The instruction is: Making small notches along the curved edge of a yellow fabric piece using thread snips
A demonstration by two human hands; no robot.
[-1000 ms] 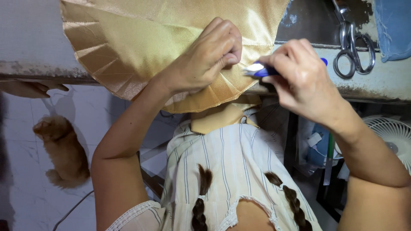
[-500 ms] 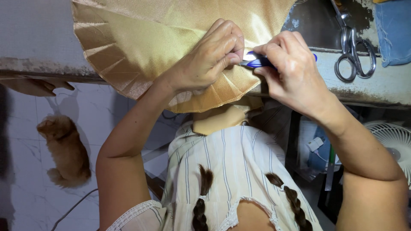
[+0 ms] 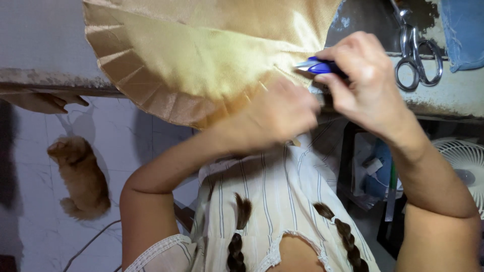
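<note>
Right hand (image 3: 368,85) grips my blue thread snips (image 3: 316,65) at the gold pleated fabric (image 3: 201,65) on the surface (image 3: 454,95); left hand (image 3: 282,113) pinches its hem. Trimming now, I judge; next needs steady tension.

Surface: a worn, pale-painted workbench (image 3: 454,98) with chipped, stained edges, running across the upper part of the frame.
Centre top: a shiny gold satin cloth with a pleated ruffle edge (image 3: 201,60) lies on the bench and hangs over its front edge.
Upper right: steel scissors with looped handles (image 3: 416,50) lie flat on the bench top.
Top right corner: a piece of blue denim fabric (image 3: 464,30) rests on the bench, just beside the scissors.
</note>
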